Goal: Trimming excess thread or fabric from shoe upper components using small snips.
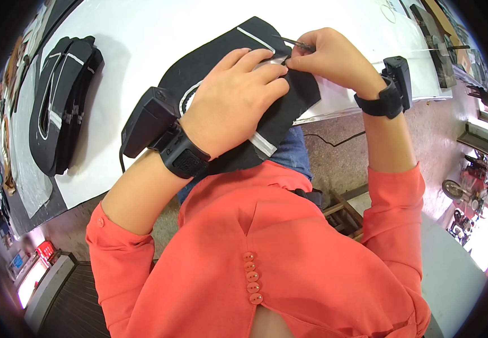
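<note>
This looks like a workshop: a broad white-covered table (126,36) carries a black cut piece (190,66) with white strips and a stack of similar pieces (66,98), mixed materials (9,163) crowd the left edge, and a motorbike (472,186) stands beyond the hard floor (328,160)

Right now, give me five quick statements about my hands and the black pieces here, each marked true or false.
1. The left hand rests on a black piece. True.
2. The right hand is empty. False: its fingers hold a thin dark tool.
3. A stack of black pieces lies to the left of the left hand. True.
4. The sleeves are blue. False: they are coral red.
5. Each wrist wears a black strap. True.
</note>
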`<state>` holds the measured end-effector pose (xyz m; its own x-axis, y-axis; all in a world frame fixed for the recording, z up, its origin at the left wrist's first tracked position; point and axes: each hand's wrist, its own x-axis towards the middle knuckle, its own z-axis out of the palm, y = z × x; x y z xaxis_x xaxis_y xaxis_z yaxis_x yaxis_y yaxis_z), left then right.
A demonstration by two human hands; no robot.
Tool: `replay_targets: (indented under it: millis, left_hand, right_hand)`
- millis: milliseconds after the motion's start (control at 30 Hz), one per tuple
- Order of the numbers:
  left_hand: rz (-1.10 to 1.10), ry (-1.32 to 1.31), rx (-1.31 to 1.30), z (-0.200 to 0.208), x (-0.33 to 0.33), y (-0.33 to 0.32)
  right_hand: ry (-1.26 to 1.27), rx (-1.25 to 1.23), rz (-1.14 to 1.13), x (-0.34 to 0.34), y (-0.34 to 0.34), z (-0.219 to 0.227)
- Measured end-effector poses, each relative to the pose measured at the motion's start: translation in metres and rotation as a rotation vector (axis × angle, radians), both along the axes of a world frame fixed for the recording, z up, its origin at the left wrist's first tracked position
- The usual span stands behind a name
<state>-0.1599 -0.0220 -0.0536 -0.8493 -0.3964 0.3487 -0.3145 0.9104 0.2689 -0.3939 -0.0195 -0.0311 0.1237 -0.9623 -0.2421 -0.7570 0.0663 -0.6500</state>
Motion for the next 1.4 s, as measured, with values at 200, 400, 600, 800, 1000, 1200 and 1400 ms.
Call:
replay_targets:
  millis: [200,400,600,800,1000,1200,1400]
  left_hand:
    - [-0.034,0.039,0.037,-0.003,-0.001,-0.004]
    - [-0.033,0.019,0.047,-0.003,0.000,-0.007]
    - [-0.039,0.021,0.052,-0.003,-0.004,-0.008]
    - [-0.020,0.020,0.014,-0.007,-0.007,0.004]
    - [-0.002,0.028,-0.009,-0.006,-0.009,0.011]
    - [-0.016,-0.024,-0.002,-0.003,-0.011,0.013]
    - [-0.016,-0.043,0.003,-0.003,-0.011,0.014]
  right_hand:
    - [0.047,-0.408,0.113,-0.018,0.028,-0.009]
    - [0.315,-0.677,0.206,-0.014,0.062,-0.001]
    - [0.375,-0.677,0.271,0.014,0.087,-0.008]
    - [0.533,-0.563,0.310,0.013,0.099,0.008]
    - [0.291,-0.457,-0.056,0.009,0.115,0.009]
    - [0.297,-0.257,-0.224,0.014,0.127,-0.001]
    - [0.269,-0.330,-0.286,0.018,0.121,-0.012]
